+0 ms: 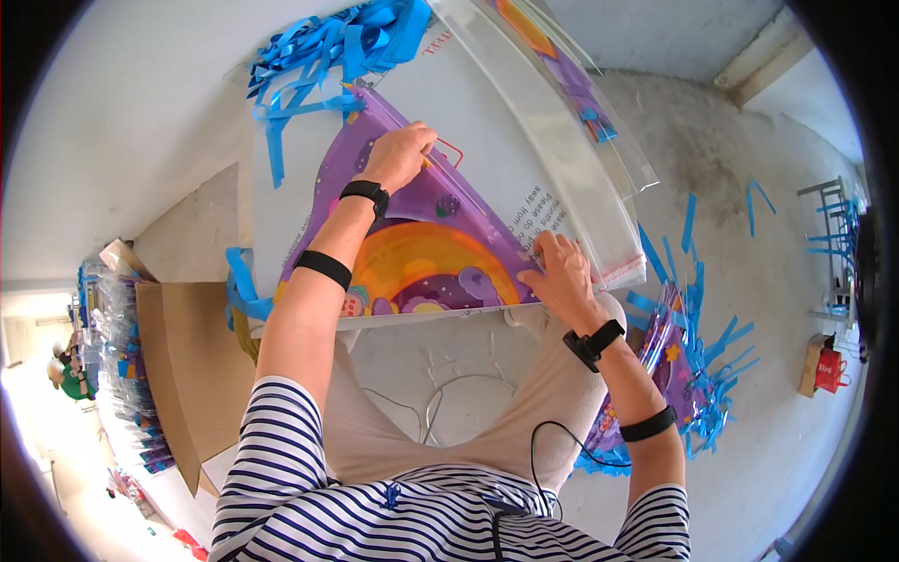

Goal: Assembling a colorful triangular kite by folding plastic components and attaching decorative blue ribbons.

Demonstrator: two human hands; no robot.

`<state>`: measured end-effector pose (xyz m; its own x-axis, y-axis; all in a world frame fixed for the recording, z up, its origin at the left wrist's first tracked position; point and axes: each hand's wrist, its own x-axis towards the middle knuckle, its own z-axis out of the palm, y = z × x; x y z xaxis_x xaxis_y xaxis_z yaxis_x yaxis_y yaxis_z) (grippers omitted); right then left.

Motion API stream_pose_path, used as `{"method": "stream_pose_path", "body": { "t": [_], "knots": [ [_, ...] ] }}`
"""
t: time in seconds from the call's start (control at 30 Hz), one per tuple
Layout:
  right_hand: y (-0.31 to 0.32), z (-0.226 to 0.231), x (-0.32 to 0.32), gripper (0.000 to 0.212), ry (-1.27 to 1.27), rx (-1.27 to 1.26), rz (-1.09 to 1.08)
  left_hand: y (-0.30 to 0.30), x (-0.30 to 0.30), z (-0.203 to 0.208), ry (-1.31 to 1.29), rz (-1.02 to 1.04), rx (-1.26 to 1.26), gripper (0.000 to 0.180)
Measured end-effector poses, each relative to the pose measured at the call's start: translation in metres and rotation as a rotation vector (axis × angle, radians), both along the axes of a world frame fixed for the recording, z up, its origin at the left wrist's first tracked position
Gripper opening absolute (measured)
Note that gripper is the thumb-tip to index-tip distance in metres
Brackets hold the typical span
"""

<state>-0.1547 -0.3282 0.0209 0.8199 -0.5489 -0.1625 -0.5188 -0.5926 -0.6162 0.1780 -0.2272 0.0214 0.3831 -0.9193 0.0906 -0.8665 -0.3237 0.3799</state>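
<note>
A purple printed sheet (412,245) with an orange arch lies flat on the white surface (473,117) in front of the seated person, its narrow end pointing away and its broad end along the near edge. The left hand (398,156) is on the upper part of the sheet, fingers curled in close at the long slanting edge; whether they pinch the film or only press it down, I cannot tell. The right hand (562,279) is at the near right corner, thumb and forefinger parted over the sheet's edge, the other fingers bent; a firm grip there cannot be made out either. Beyond the narrow end is a heap of blue ribbon (342,42), with one loop reaching the tip, though its fastening is unclear. Clear plastic sleeves (548,140) lie along the right of the surface, and purple pieces with blue ribbons (679,375) are on the floor (773,309) beyond the right leg. The step in hand looks like squaring up and smoothing the slanting edge, perhaps as a fold. The next move probably calls for the left hand to steady the upper part while the right draws the corner into line, keeping the film free of creases.
</note>
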Motion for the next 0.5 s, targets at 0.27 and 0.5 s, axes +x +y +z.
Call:
{"method": "stream_pose_path", "body": {
  "t": [0.27, 0.5],
  "knots": [
    [-0.003, 0.0, 0.0, 0.039, -0.028, -0.016, 0.003, -0.008, 0.012, 0.009, 0.011, -0.003, 0.043, 0.006],
    [-0.006, -0.004, 0.003, 0.035, -0.038, 0.065, -0.018, -0.016, 0.022, 0.005, -0.031, 0.009, 0.131, 0.007]
  ]
}}
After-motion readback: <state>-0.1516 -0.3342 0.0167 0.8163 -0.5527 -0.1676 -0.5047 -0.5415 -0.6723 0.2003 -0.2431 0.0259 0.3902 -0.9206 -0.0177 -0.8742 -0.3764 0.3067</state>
